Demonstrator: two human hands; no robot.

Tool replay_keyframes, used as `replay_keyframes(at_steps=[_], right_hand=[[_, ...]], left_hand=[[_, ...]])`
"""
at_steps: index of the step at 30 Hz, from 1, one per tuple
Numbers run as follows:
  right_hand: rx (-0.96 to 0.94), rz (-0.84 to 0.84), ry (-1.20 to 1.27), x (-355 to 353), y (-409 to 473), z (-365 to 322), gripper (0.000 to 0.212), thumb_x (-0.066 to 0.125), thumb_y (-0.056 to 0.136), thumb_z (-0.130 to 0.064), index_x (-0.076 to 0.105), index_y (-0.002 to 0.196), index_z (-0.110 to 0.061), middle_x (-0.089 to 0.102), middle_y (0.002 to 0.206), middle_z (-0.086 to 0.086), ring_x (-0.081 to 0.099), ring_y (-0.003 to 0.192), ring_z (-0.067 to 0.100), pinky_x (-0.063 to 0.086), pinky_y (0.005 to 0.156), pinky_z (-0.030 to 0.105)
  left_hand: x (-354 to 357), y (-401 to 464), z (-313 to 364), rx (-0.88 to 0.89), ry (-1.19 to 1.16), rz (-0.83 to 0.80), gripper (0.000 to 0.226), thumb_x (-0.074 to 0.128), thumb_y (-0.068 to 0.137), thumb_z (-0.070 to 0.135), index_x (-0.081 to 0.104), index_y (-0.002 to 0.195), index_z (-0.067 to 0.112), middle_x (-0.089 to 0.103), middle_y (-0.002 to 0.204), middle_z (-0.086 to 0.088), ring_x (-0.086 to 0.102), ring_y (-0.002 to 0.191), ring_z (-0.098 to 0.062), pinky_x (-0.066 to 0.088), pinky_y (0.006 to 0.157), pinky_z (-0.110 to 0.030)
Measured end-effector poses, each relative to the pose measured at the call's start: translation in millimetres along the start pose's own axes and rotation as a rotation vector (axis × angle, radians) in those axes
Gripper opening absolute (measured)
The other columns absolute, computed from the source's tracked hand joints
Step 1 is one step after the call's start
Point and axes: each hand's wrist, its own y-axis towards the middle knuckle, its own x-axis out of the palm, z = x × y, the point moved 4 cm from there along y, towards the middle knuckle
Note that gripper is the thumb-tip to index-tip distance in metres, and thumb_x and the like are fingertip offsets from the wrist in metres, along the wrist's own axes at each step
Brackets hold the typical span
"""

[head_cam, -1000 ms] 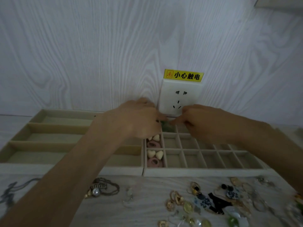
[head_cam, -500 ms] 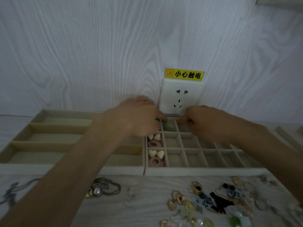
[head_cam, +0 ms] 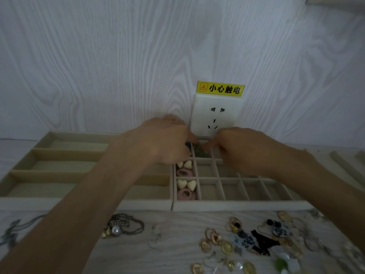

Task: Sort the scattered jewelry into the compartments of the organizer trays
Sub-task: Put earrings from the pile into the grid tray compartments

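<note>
head view: my left hand (head_cam: pixel 167 141) and right hand (head_cam: pixel 243 149) meet over the grid tray's (head_cam: pixel 237 206) far-row compartment, fingertips curled onto a greenish piece (head_cam: pixel 200 152); exact grip unclear. i should seat it flat before reaching for the scattered jewelry (head_cam: pixel 246 240) on the counter (head_cam: pixel 177 244)
</note>
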Motion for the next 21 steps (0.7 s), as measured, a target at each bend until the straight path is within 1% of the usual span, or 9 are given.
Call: replay_keyframes(at_steps=[3, 4, 6, 8, 10, 12, 16, 18, 21], right_hand=[[0.004, 0.028, 0.062, -4.7, -4.4, 3.9, 0.051, 0.043, 0.092, -0.009, 0.050, 0.129, -0.044, 0.050, 0.134, -0.002, 0.052, 0.114, 0.015, 0.046, 0.089, 0.029], [0.014, 0.060, 0.108, -11.2, -9.2, 7.3, 0.049, 0.042, 0.092, -0.010, 0.052, 0.127, -0.043, 0.050, 0.135, -0.003, 0.054, 0.108, 0.011, 0.047, 0.086, 0.028], [0.016, 0.111, 0.193, -24.1, -20.1, 14.1, 0.044, 0.040, 0.095, -0.011, 0.057, 0.121, -0.043, 0.054, 0.129, -0.004, 0.054, 0.078, 0.000, 0.046, 0.071, 0.023], [-0.004, 0.110, 0.235, -33.1, -32.6, 17.8, 0.039, 0.039, 0.097, -0.014, 0.060, 0.116, -0.041, 0.060, 0.109, -0.006, 0.050, 0.062, -0.001, 0.045, 0.062, 0.021], [-0.040, 0.058, 0.266, -32.8, -49.8, 18.6, 0.031, 0.043, 0.097, -0.020, 0.062, 0.114, -0.038, 0.056, 0.091, -0.015, 0.054, 0.067, 0.001, 0.042, 0.062, 0.018], [-0.063, 0.017, 0.303, -26.0, -63.6, 19.5, 0.027, 0.048, 0.095, -0.025, 0.063, 0.113, -0.037, 0.055, 0.084, -0.019, 0.055, 0.074, -0.001, 0.040, 0.065, 0.015], [-0.085, 0.035, 0.352, -13.7, -100.0, 15.8, 0.026, 0.052, 0.093, -0.023, 0.064, 0.113, -0.034, 0.053, 0.081, -0.023, 0.052, 0.074, -0.005, 0.038, 0.064, 0.009], [-0.102, 0.054, 0.373, -9.9, -117.4, 12.5, 0.029, 0.052, 0.093, -0.020, 0.062, 0.116, -0.035, 0.050, 0.081, -0.026, 0.050, 0.074, -0.007, 0.037, 0.066, 0.006], [-0.144, 0.004, 0.370, -7.3, -144.2, 12.1, 0.046, 0.064, 0.087, -0.016, 0.051, 0.125, -0.038, 0.055, 0.098, -0.018, 0.052, 0.086, 0.000, 0.042, 0.075, 0.011]], left_hand=[[-5.5, -0.9, -2.2, 0.003, -0.036, 0.045, 0.049, 0.047, 0.090, 0.024, 0.045, 0.135, 0.043, 0.029, 0.077, 0.011, 0.038, 0.101, -0.013, 0.037, 0.082, -0.027], [-9.9, -1.9, -2.5, -0.003, -0.061, 0.073, 0.048, 0.048, 0.089, 0.023, 0.046, 0.134, 0.041, 0.032, 0.082, 0.009, 0.039, 0.100, -0.012, 0.038, 0.083, -0.027], [-19.7, -5.9, -4.3, -0.023, -0.106, 0.129, 0.046, 0.050, 0.090, 0.024, 0.048, 0.134, 0.038, 0.038, 0.094, 0.008, 0.040, 0.094, -0.009, 0.041, 0.084, -0.028], [-28.6, -14.2, -5.6, -0.052, -0.141, 0.171, 0.043, 0.049, 0.091, 0.027, 0.048, 0.132, 0.038, 0.047, 0.101, 0.010, 0.042, 0.082, -0.006, 0.039, 0.077, -0.028], [-33.9, -28.1, -1.1, -0.077, -0.137, 0.197, 0.039, 0.047, 0.092, 0.028, 0.050, 0.129, 0.040, 0.055, 0.105, 0.012, 0.043, 0.074, -0.004, 0.035, 0.071, -0.026], [-33.3, -42.1, 4.3, -0.116, -0.104, 0.197, 0.036, 0.046, 0.093, 0.030, 0.051, 0.126, 0.042, 0.057, 0.108, 0.014, 0.047, 0.085, -0.006, 0.033, 0.072, -0.025], [-19.9, -75.0, 16.3, -0.232, -0.079, 0.226, 0.032, 0.048, 0.092, 0.033, 0.055, 0.123, 0.040, 0.061, 0.119, 0.009, 0.058, 0.102, -0.017, 0.042, 0.081, -0.029], [-8.6, -87.8, 22.2, -0.252, -0.121, 0.223, 0.030, 0.050, 0.091, 0.032, 0.059, 0.119, 0.039, 0.064, 0.116, 0.009, 0.061, 0.101, -0.018, 0.047, 0.084, -0.031], [5.9, -103.1, 39.9, -0.210, -0.252, 0.183, 0.027, 0.055, 0.089, 0.028, 0.063, 0.114, 0.037, 0.065, 0.107, 0.011, 0.061, 0.093, -0.012, 0.050, 0.084, -0.030]])
